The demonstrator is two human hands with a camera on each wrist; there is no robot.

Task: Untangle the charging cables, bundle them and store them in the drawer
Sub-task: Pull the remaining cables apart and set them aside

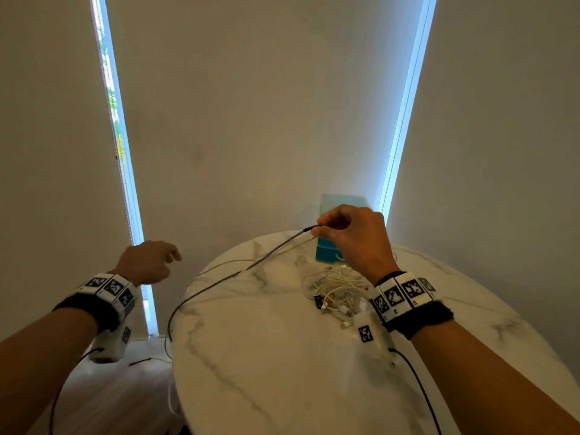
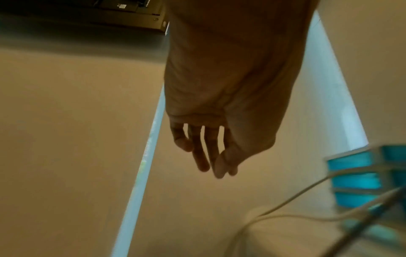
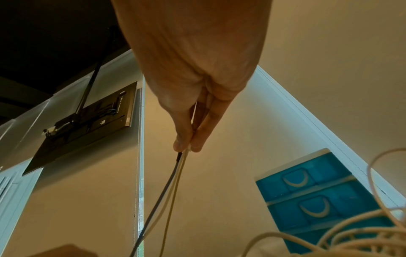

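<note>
Right hand [image 1: 351, 237] pinching thin dark and white charging cables [image 3: 173, 175]; long axis trailing left off round marble table [image 1: 282, 356], toward slack, empty left hand [image 1: 146, 262].

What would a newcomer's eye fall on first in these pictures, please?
Most likely the right hand, raised above the far side of the marble table, pinching the ends of a dark cable and a white cable together in its grip. Next comes the tangle of white cables on the table by the right wrist, with the blue drawer unit behind it. The left hand hovers empty off the table's left edge.
</note>
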